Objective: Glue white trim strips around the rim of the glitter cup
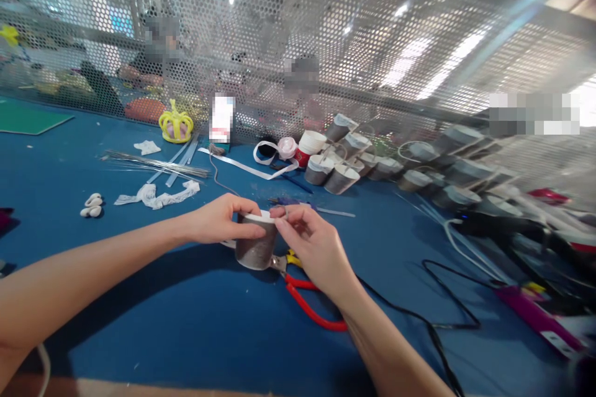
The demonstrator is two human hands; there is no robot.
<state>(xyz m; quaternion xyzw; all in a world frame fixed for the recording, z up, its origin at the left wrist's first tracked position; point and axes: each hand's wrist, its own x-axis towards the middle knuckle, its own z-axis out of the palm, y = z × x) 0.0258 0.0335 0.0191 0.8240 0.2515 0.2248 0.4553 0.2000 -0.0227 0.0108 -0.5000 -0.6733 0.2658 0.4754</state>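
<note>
A small grey cup (pixel 255 249) with a white rim stands in front of me, slightly tilted. My left hand (pixel 233 220) grips its left side, fingers over the rim and thumb on the outer wall. At the right of the rim, my right hand (pixel 310 239) has its thumb and fingers pinched together; whatever is between them is too small to make out. Below my right hand lie scissors or pliers with red handles (pixel 310 307), their metal head close to the cup's base and partly hidden. A white strip sticks out left of the cup, under my left wrist.
Several similar grey cups (pixel 342 179) with white rims cluster at the back right. Thin wires (pixel 158 161), crumpled white tape (pixel 158 197) and a yellow crown-shaped piece (pixel 176 124) lie back left. A black cable (pixel 405 309) and purple power strip (pixel 535 319) are at right. Perforated metal panel (pixel 261 31) behind.
</note>
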